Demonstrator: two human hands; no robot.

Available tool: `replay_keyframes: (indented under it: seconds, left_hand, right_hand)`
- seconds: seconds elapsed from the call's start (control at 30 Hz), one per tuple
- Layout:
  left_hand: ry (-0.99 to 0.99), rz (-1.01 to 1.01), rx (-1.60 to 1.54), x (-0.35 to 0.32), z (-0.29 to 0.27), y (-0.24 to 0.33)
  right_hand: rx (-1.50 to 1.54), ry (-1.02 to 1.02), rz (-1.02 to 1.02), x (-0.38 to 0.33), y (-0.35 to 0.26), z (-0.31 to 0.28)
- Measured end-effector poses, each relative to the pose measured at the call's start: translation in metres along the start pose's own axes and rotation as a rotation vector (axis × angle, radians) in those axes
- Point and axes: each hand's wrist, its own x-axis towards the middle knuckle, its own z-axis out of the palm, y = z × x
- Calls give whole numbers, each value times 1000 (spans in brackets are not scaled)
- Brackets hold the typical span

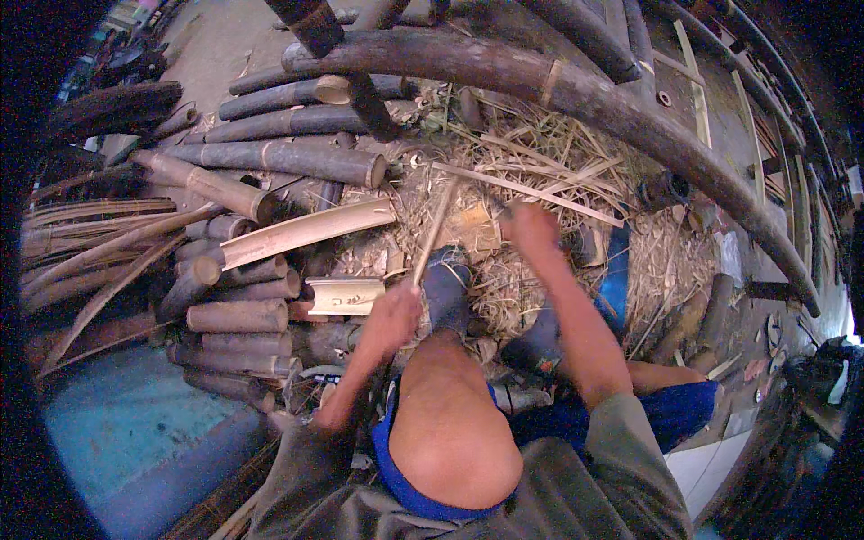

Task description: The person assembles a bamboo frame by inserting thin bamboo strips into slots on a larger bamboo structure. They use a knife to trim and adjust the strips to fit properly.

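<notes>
My left hand [396, 315] is closed around the near end of a thin bamboo strip [436, 229]. The strip slants away from me, its far end by a second pale strip [558, 195] lying across the shavings. Farther right, my right hand [533, 229] makes a fist around something dark, possibly a tool handle; its shape is blurred and mostly hidden. Between the hands, beyond my left foot, sits a yellowish wooden block [474, 227]. Left of the strip lie a long split bamboo piece [310, 232] and a shorter split piece [345, 297].
Dark bamboo poles [288, 155] and cut bamboo sections [238, 316] are piled on the left. A thick bamboo rail [621, 108] arches across the far side. Shavings [558, 162] cover the floor ahead. A blue-green surface [135, 423] lies lower left.
</notes>
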Motion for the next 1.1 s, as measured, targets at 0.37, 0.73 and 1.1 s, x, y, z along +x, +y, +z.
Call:
replay_keyframes:
  seconds: [0.37, 0.73, 1.1]
  left_hand:
    - [88, -481, -639, 19, 1, 49]
    - [-84, -411, -437, -35, -21, 48]
    - [-69, -432, -533, -26, -18, 45]
  right_hand:
    - [240, -147, -296, -101, -87, -29]
    - [138, -81, 1, -48, -5, -7]
    - [152, -35, -249, -85, -60, -11]
